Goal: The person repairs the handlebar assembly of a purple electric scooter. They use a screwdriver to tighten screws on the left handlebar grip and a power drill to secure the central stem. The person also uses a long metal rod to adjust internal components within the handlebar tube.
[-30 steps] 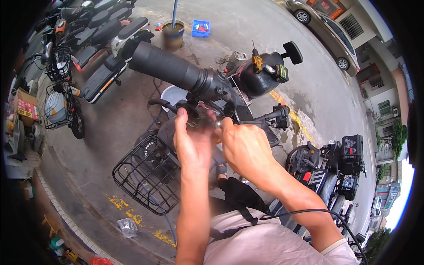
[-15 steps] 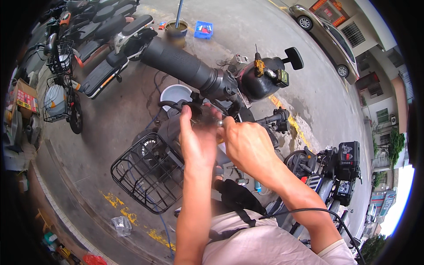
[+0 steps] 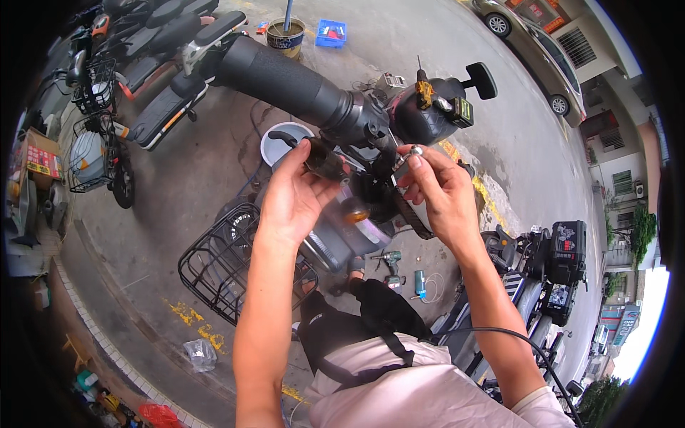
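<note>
– Holding what, that left hand (image 3: 291,203)?

– A dark lever assembly (image 3: 325,161), just left of the frame's centre. Its thumb lies along the upper side and the other fingers curl underneath, clasping it.

– And the curved black lever (image 3: 282,138)?

– It juts toward the upper left, across the view of a pale grey basin (image 3: 271,152) on the ground. Whether anything ties the assembly to the scooter, I cannot tell.

– What about the right hand (image 3: 449,200)?

– Right of centre, well apart from the left one. Thumb and index finger pinch a small silver metal part (image 3: 416,151) with a rounded end; the other fingers are bent below it.

– What lies around them?

– A thick black handlebar grip (image 3: 285,80) slants across the upper middle, and an amber lamp (image 3: 354,211) shows below, between the hands. At lower left of centre is a black wire basket (image 3: 220,265).

– Any tools?

– A yellow-and-black cordless drill (image 3: 424,94) rests on a rounded black part (image 3: 417,125), upper right of centre. Below centre, a green-and-black power driver (image 3: 390,262) lies on the ground near a blue bottle-shaped tool (image 3: 419,284).

– Farther off?

– A blue crate (image 3: 331,33) at the top, and a parked car (image 3: 535,60) at upper right.
</note>
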The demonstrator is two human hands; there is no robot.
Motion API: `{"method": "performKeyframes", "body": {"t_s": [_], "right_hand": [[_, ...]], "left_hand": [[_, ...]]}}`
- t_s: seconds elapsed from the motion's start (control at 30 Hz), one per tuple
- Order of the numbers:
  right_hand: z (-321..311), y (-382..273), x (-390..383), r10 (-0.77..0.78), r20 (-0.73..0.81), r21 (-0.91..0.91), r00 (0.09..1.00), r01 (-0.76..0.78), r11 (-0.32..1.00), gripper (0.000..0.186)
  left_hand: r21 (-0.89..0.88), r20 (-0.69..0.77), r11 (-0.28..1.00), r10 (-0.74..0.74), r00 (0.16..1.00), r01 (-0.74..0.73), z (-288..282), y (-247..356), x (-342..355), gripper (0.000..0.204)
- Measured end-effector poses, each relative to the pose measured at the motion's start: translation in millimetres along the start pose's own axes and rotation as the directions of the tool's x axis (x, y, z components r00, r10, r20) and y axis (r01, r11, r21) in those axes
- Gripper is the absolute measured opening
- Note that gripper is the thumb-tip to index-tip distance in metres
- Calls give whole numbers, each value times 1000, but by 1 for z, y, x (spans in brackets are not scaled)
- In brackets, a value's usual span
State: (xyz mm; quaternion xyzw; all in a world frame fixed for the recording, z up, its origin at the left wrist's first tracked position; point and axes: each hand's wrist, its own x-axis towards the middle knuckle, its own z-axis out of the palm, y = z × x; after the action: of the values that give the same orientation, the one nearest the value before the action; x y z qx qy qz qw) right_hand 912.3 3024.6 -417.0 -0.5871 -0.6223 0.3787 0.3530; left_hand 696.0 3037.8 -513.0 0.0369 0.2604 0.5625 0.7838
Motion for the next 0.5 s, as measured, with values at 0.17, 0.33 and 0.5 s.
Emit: {"method": "performKeyframes", "body": {"t_s": [0.17,0.33,0.5], "right_hand": [[-1,18,2,85,-21,492,996,-64,869,37],[-15,18,5,60,86,627,994,-101,772,44],[-34,41,23,-29,40,736,999,-10,677,40]], "left_hand": [[-33,57,999,-14,998,16,-13,-8,-2,44],[-76,4,996,-40,999,40,-11,-15,-6,48],[34,-152,998,-46,987,52,3,-24,-13,71]]}}
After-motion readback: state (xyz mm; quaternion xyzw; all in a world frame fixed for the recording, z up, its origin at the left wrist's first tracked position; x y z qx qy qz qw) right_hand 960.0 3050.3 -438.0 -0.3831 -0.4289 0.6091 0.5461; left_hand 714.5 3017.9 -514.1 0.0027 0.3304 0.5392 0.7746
